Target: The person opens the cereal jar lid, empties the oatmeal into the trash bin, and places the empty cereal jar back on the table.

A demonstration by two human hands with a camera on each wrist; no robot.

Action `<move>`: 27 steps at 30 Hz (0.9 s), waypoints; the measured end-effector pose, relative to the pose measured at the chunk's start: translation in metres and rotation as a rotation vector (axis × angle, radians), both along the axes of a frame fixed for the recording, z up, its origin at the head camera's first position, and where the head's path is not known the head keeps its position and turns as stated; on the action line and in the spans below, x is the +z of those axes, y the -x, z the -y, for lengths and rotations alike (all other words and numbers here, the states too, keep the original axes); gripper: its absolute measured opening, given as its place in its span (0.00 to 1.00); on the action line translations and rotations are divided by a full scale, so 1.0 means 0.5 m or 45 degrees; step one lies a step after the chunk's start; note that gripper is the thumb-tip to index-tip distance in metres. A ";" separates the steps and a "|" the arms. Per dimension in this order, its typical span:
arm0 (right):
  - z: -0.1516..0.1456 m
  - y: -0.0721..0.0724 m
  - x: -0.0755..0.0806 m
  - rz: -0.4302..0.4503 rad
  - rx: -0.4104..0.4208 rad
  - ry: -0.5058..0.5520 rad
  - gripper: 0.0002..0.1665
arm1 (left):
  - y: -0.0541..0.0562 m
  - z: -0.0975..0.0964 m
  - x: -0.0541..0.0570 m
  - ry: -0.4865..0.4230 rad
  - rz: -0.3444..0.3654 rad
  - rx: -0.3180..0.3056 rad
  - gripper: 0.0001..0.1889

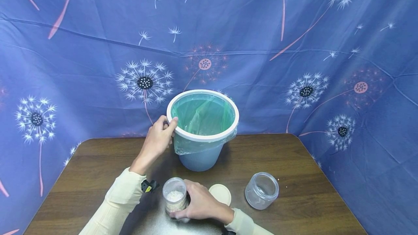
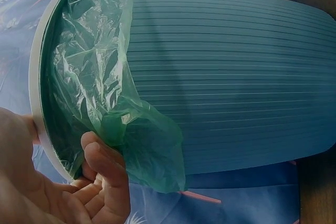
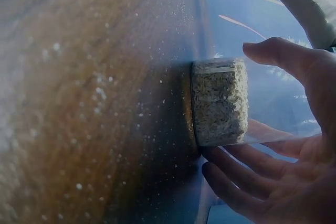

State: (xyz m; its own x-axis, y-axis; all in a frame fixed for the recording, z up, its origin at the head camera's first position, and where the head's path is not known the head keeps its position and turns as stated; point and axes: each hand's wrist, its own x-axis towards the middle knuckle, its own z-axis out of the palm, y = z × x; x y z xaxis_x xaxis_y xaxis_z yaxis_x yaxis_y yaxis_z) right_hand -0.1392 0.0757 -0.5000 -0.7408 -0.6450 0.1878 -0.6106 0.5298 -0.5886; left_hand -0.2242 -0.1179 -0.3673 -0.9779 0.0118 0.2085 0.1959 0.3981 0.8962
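A blue ribbed trash bin (image 1: 200, 158) with a white rim stands at the back of the table. A translucent green liner bag (image 2: 100, 61) is folded over its rim. My left hand (image 1: 158, 135) grips the rim at its left side, with the thumb on top. Near the front edge, my right hand (image 1: 203, 201) curves loosely round a clear jar (image 1: 174, 195), thumb on one side and fingers on the other. Pale grain-like flakes (image 3: 219, 103) fill the lower part of this jar, which stands upright without a lid on.
A cream round lid (image 1: 220, 194) lies just beyond the right hand. Farther right stands a second clear jar (image 1: 261, 191), open at the top. White specks (image 3: 100, 93) are scattered on the wooden table (image 1: 303, 198). A blue dandelion-print cloth (image 1: 98, 53) hangs behind.
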 end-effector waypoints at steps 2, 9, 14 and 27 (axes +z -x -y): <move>-0.002 -0.002 0.000 -0.013 -0.010 -0.012 0.39 | 0.000 0.000 0.000 0.001 0.000 0.003 0.25; -0.011 -0.013 0.000 -0.043 -0.042 -0.066 0.39 | -0.001 -0.001 -0.001 0.006 0.003 0.004 0.25; -0.015 -0.018 0.000 -0.049 -0.047 -0.082 0.37 | -0.001 -0.002 0.001 0.004 -0.001 0.001 0.25; -0.024 -0.027 0.009 -0.030 -0.125 -0.120 0.30 | 0.000 0.000 0.001 0.031 -0.003 0.003 0.25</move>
State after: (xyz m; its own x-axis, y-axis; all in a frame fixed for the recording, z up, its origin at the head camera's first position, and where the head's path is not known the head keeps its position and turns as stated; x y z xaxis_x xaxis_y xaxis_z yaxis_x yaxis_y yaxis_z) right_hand -0.1259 0.0876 -0.4953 -0.7974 -0.5849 0.1481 -0.5660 0.6400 -0.5196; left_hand -0.2241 -0.1179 -0.3666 -0.9775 0.0145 0.2102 0.1968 0.4202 0.8858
